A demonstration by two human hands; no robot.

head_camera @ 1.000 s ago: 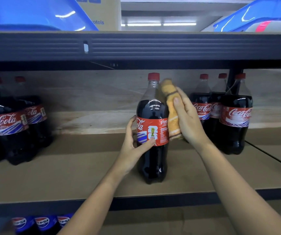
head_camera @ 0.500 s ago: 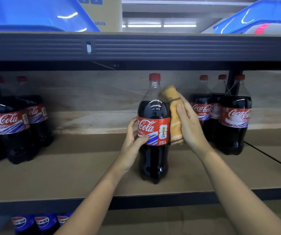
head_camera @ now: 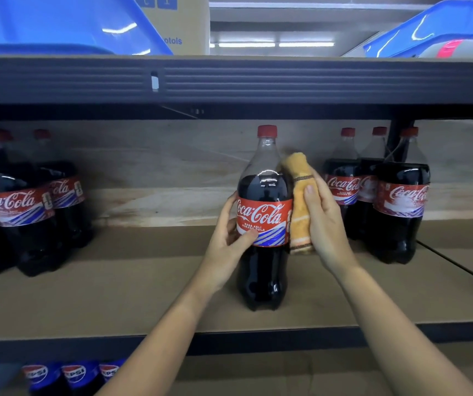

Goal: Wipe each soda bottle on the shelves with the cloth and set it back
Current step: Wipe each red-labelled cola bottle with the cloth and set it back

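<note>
A large Coca-Cola bottle [head_camera: 263, 195] with a red cap stands upright in the middle of the brown shelf board [head_camera: 132, 287]. My left hand [head_camera: 229, 241] grips its left side at the red label, thumb across the front. My right hand [head_camera: 325, 224] presses a rolled orange striped cloth [head_camera: 299, 201] flat against the bottle's right side, from the shoulder down to the label's lower edge.
Three Coca-Cola bottles [head_camera: 401, 201] stand together at the right, more [head_camera: 26, 212] at the left. A dark upper shelf beam [head_camera: 258, 81] runs overhead with blue bins [head_camera: 43, 24] on top. Pepsi bottles [head_camera: 72, 375] show on the shelf below.
The bottle has turned in my left hand, so the Coca-Cola script now faces me. The cloth has slid a little lower along its right side.
</note>
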